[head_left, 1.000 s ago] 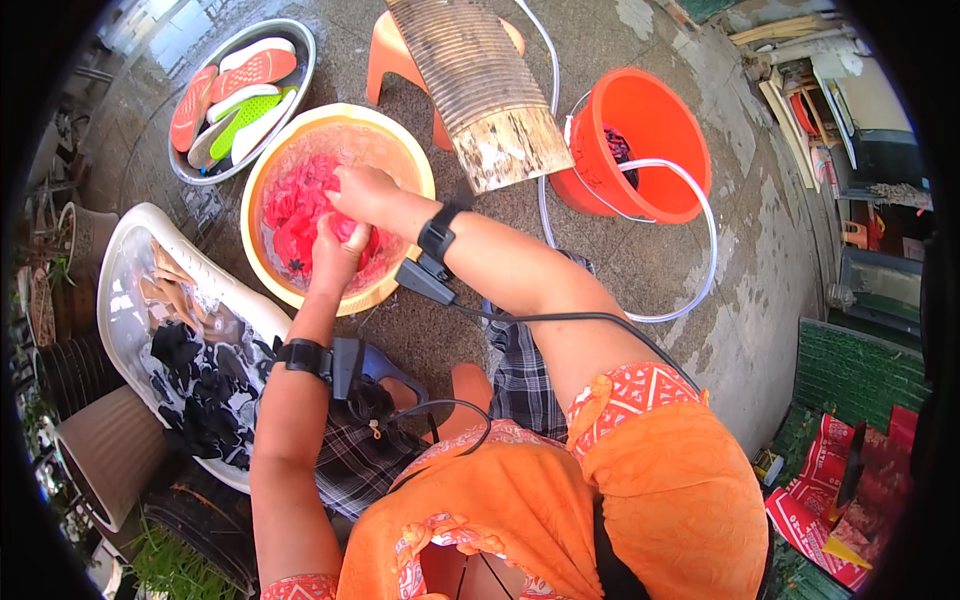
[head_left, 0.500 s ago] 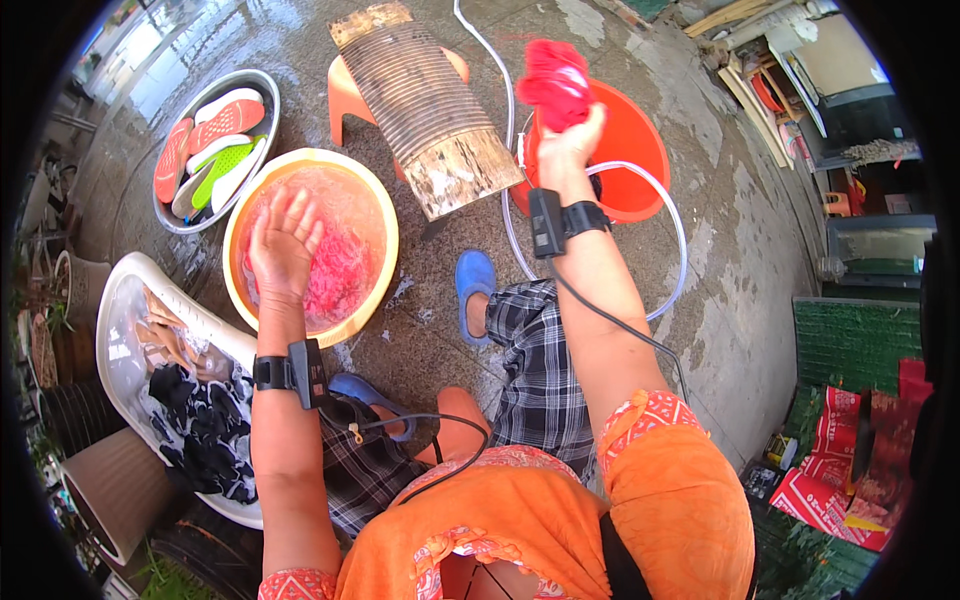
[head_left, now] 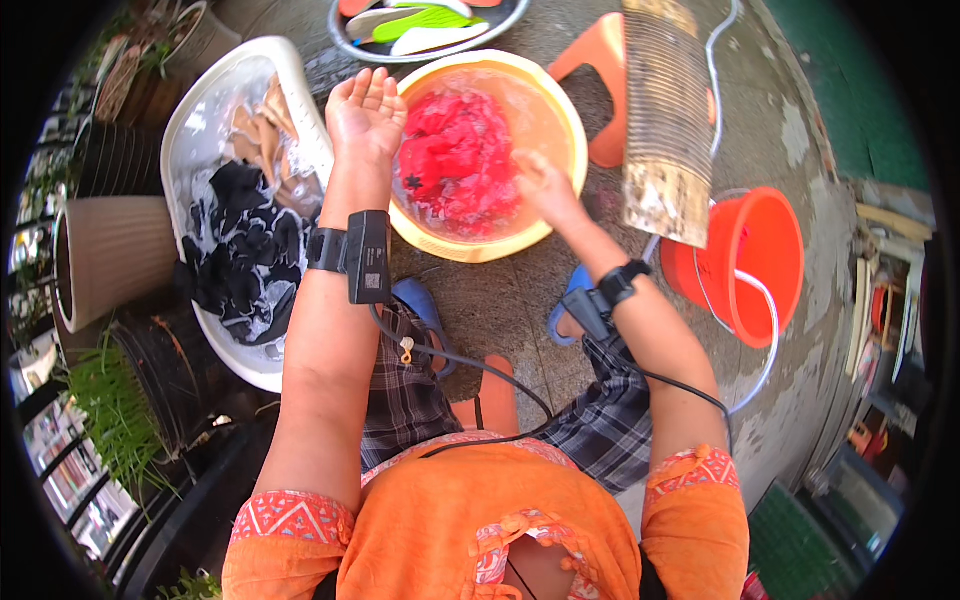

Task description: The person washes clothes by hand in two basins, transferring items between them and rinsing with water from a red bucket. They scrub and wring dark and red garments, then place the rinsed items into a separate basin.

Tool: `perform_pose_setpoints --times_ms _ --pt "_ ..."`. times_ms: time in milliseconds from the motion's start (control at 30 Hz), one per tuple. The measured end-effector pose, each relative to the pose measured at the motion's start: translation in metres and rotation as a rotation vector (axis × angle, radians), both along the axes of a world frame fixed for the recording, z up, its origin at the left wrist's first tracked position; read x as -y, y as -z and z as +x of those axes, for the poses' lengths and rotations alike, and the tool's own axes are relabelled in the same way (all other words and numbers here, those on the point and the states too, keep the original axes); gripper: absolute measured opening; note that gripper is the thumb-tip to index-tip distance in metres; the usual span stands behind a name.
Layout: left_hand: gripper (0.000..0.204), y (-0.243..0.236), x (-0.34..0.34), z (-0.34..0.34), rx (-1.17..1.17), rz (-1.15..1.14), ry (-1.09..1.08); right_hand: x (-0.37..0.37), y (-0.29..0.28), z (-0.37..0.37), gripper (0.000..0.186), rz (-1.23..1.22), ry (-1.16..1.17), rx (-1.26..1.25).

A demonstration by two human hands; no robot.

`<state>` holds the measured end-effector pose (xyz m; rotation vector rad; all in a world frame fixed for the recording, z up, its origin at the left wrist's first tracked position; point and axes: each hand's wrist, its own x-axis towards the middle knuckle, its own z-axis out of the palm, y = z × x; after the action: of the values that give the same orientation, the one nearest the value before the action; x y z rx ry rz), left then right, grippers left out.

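Observation:
My left hand (head_left: 365, 118) is raised palm up beside the yellow basin's upper left, its fingers slightly curled and apart, holding nothing. My right hand (head_left: 542, 185) hangs over the right side of that basin (head_left: 555, 110), blurred, with no item clearly visible in it. Wet red cloth (head_left: 455, 160) lies bunched in soapy water inside the basin. Left of it, a white tub (head_left: 185, 140) holds soaking black cloth (head_left: 240, 250) and beige pieces (head_left: 262, 135). A red bucket (head_left: 765, 280) stands to the right, with a little red showing inside and a clear hose over its rim.
A weathered wooden washboard (head_left: 668, 120) rests on an orange stool (head_left: 585, 60). A metal basin of insoles (head_left: 425, 25) sits at the top. Plant pots (head_left: 125, 260) line the left. Blue slippers (head_left: 563, 320) are on my feet on the wet concrete. Boards and clutter (head_left: 880, 300) lie far right.
My right hand has returned from above the bucket to the yellow basin; the red cloth it held is no longer seen in it. The view has turned, shifting everything across the picture.

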<state>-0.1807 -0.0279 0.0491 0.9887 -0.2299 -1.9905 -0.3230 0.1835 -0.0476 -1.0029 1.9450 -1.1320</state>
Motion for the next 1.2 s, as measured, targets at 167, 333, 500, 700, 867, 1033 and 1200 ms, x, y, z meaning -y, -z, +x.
perform_pose_setpoints --times_ms 167,333,500,700,867,1033,1200 --pt "0.022 -0.005 0.016 0.019 0.032 -0.016 -0.044 0.092 0.057 0.068 0.057 0.106 -0.401 -0.484" --pt "0.023 0.0 0.022 0.027 -0.016 -0.013 0.048 0.14 0.085 0.092 0.065 0.397 -0.641 -0.76" --pt "0.021 0.002 0.027 0.031 -0.031 0.005 0.035 0.109 0.119 0.037 0.066 0.817 -0.687 -0.638" --pt "0.022 0.002 0.024 0.029 -0.041 -0.02 0.01 0.081 0.118 0.011 0.04 0.942 -0.661 -0.601" --pt "0.014 -0.006 0.016 0.025 -0.11 -0.06 0.046 0.095 0.031 -0.005 0.022 0.418 -0.404 -0.346" --pt "0.016 -0.012 0.01 0.022 -0.074 -0.006 -0.002 0.098 -0.119 -0.017 0.013 0.096 -0.35 -0.293" --pt "0.018 -0.006 0.018 0.028 0.01 -0.031 -0.037 0.079 -0.217 -0.027 0.013 -0.073 -0.256 -0.372"
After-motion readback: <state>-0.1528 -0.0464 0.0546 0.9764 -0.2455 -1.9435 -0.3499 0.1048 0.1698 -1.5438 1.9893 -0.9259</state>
